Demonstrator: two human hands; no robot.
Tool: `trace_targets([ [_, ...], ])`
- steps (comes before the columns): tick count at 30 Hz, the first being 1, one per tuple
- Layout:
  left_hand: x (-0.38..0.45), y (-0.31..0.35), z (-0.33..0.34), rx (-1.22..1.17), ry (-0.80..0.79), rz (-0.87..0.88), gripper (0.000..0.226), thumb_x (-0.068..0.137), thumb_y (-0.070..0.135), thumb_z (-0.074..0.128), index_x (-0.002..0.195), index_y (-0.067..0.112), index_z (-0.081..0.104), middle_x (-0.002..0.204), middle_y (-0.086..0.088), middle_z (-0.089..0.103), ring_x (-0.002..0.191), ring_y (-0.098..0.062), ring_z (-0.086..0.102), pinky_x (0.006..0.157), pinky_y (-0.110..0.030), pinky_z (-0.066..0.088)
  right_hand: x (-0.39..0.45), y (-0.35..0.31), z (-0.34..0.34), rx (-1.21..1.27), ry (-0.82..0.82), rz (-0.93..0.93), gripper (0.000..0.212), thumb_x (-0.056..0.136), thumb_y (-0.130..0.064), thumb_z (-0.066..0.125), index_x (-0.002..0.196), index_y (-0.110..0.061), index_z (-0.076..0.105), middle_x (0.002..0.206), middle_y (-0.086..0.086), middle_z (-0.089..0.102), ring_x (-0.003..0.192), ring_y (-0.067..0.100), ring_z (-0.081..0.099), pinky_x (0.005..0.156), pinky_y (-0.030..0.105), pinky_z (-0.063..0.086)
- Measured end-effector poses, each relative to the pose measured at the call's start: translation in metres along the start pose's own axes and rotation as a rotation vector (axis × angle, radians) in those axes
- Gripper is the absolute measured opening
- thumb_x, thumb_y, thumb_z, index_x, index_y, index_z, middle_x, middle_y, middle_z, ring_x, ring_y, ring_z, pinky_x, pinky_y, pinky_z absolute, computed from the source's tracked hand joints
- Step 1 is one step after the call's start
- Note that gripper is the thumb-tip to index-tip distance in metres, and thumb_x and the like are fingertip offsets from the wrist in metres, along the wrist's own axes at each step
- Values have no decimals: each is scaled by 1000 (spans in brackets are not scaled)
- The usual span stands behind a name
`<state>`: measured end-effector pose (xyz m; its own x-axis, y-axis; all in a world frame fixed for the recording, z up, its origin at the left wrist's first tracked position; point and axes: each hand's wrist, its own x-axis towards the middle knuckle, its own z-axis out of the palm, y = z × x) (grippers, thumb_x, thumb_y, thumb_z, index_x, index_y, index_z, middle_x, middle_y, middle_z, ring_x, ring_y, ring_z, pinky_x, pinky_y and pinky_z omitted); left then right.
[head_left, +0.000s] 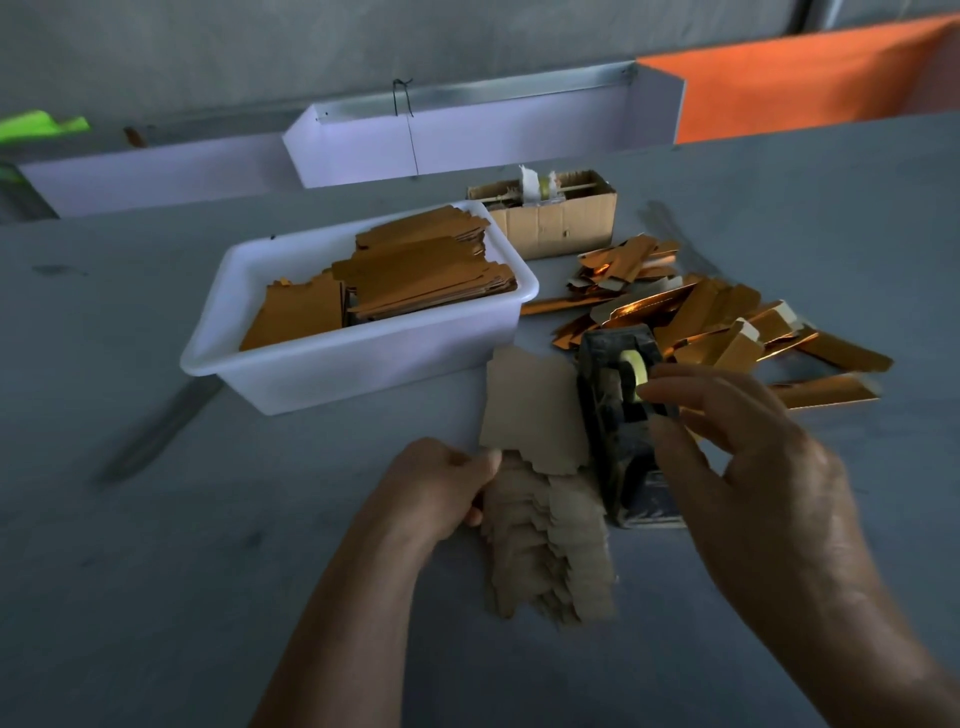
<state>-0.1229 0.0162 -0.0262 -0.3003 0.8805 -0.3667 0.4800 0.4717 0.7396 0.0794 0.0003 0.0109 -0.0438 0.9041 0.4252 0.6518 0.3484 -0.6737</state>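
fingers (670, 387) at tape dispenser (613, 415), cards (535, 415) gripped

Nothing legible shows on any surface. The dark, worn tape dispenser (605, 410), the white plastic tub (363, 374) at its 10 o'clock and the brown corrugated cardboard box (561, 228) at its 12 o'clock bear no readable label, brand or number.
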Motion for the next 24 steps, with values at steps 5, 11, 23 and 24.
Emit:
trace_targets([
  [5, 0, 10, 5, 205, -3, 105, 54, 78, 54, 71, 48, 14, 51, 45, 2, 53, 39, -5, 46, 45, -21, 34, 1, -3, 7, -27, -60, -34, 20, 87, -8, 60, 104, -13, 69, 114, 0, 63, 97, 15, 58, 71, 14, 42],
  [11, 3, 7, 4, 40, -23, 66, 42, 78, 29, 79, 51, 10, 52, 44, -2, 50, 46, -16, 46, 61, -26, 38, 10, -25, 30, -213, -155, -209, 17, 81, 1, 64, 97, -1, 70, 107, 13, 66, 106, 30, 58, 81, 39, 53],
  [23, 18, 33, 6, 207, 93, 58, 49, 81, 50, 67, 54, 12, 54, 58, -11, 59, 57, -24, 59, 59, -29, 39, 12, -17, 49, -248, -308, -155, 30, 78, -2, 65, 108, -5, 61, 115, 11, 60, 112, 30, 51, 73, 41, 55],
  [24, 21, 33, 7, 138, 79, 37, 43, 81, 44, 71, 58, 12, 55, 63, -12, 61, 58, -25, 59, 59, -28, 40, 13, -16, 49, -262, -324, -150, 35, 77, -4, 67, 111, -7, 59, 118, 10, 57, 115, 28, 49, 76, 39, 54],
])
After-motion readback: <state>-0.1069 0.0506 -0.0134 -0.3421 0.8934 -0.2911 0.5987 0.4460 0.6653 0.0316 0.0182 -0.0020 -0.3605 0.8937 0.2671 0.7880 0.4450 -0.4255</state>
